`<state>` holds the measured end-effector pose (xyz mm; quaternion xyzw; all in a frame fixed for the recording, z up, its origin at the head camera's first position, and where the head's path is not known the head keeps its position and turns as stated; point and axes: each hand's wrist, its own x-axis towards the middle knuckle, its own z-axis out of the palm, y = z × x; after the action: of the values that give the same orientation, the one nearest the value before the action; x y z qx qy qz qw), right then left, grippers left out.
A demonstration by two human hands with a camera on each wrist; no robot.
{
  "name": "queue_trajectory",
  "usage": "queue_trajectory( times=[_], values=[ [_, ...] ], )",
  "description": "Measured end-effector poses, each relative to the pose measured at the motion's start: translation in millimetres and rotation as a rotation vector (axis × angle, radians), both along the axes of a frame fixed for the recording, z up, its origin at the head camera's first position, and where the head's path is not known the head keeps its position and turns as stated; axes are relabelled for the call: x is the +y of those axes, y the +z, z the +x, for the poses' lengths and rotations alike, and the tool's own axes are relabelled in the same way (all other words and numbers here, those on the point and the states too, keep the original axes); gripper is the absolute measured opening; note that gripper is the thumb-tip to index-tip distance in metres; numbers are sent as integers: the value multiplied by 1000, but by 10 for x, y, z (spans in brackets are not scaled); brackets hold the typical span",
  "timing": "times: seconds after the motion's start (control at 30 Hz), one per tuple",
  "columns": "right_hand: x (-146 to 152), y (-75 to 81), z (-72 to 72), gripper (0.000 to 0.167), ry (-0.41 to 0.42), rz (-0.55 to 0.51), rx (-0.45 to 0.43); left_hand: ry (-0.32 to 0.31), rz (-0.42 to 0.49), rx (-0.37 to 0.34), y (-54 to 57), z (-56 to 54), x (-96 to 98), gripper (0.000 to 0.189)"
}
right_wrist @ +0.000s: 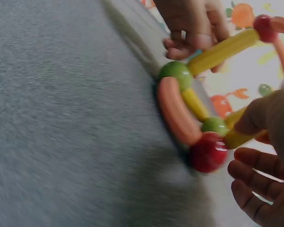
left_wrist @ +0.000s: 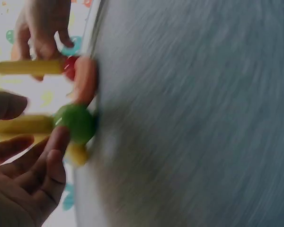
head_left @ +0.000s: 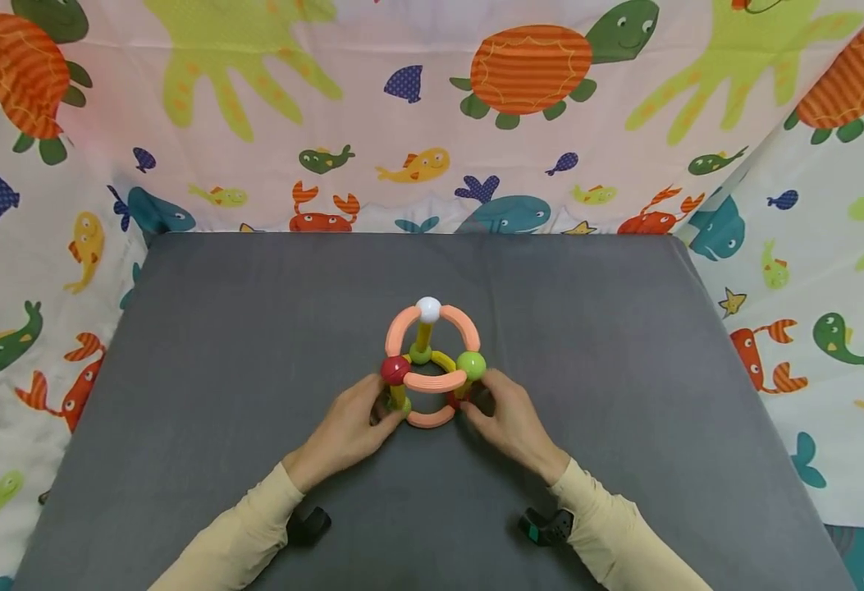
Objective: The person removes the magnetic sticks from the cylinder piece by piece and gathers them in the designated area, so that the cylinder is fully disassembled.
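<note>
A frame of magnetic balls and rods [head_left: 435,383] stands on the grey table, two rings joined by upright yellow rods. The upper ring has a white ball [head_left: 428,309], a red ball [head_left: 395,369] and a green ball [head_left: 472,365] between salmon curved rods. My left hand [head_left: 350,423] grips the frame's lower left, fingertips at a lower green ball [left_wrist: 75,124] and thumb across the yellow rod [left_wrist: 23,126]. On the other side, my right hand [head_left: 513,419] holds a yellow rod [right_wrist: 237,138] just above the lower red ball [right_wrist: 208,152].
The grey cloth-covered table [head_left: 254,312] extends around the frame. A curtain [head_left: 372,115] printed with sea animals hangs behind and at both sides. Black wrist devices [head_left: 547,526] sit below the cream sleeves [head_left: 624,521].
</note>
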<state>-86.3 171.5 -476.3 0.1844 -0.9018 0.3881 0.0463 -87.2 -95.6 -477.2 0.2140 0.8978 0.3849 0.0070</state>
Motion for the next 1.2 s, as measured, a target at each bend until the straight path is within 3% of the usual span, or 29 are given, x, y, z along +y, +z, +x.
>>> queue_trajectory(
  times=[0.1, 0.2, 0.27, 0.37, 0.47, 0.53, 0.7, 0.97, 1.1, 1.2],
  values=[
    [94, 184, -86, 31, -57, -21, -12, 29, -3, 26, 183, -101, -114, 26],
    [128, 454, -265, 26, -127, -100, -35, 98, 66, 40, 455, -328, -141, 28],
    [83, 619, -386, 22, -143, -139, -68, 109, 111, 1, 629, -503, -71, 27],
    [-67, 765, -524, 25, -120, -135, -136, 51, 109, -95, 795, -704, 97, 34],
    [-246, 834, -619, 25, -78, -102, -205, -1, 55, -175, 850, -792, 247, 39],
    [-342, 870, -671, 22, -59, -90, -211, 1, 49, -199, 863, -810, 306, 36],
    [-435, 972, -741, 14, -59, -76, -141, 38, 101, -165, 923, -830, 358, 27],
    [-456, 965, -741, 11, -104, -63, -133, 39, 105, -180, 928, -833, 328, 29],
    [-390, 966, -723, 12, -94, -138, -190, 48, 101, -176, 926, -822, 350, 32],
    [-327, 983, -719, 14, -63, -205, -264, 67, 62, -123, 975, -788, 352, 37]
  ],
)
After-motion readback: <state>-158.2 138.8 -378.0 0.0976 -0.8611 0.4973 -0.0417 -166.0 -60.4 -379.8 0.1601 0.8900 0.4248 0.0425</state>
